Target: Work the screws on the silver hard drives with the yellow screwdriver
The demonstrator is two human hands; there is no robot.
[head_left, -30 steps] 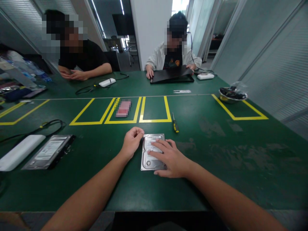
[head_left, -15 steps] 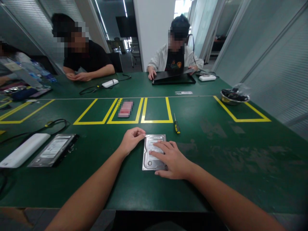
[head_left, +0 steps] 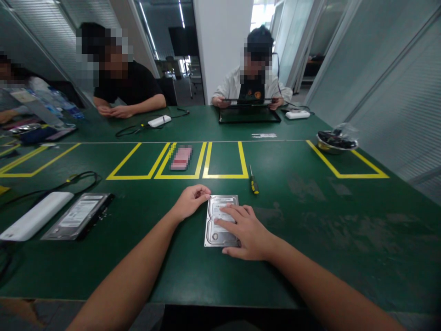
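A silver hard drive with a white label lies on the green table in front of me. My right hand rests on its right side, fingers spread over the label and thumb near the lower right corner. At the drive's upper left corner, my left hand has its thumb and fingertips pinched together. Whatever is between those fingertips is too small to make out. A screwdriver with a yellow and black handle lies just beyond the drive, to the right.
On the left lie a second hard drive and a white power bank with a cable. A metal bowl of dark parts stands back right. Yellow tape outlines mark the table. Opposite, one person handles a dark panel; another leans on the table.
The person opposite has tilted the dark panel more upright, with both hands on it. My hands and the hard drive keep the same pose; the whole view has shifted slightly.
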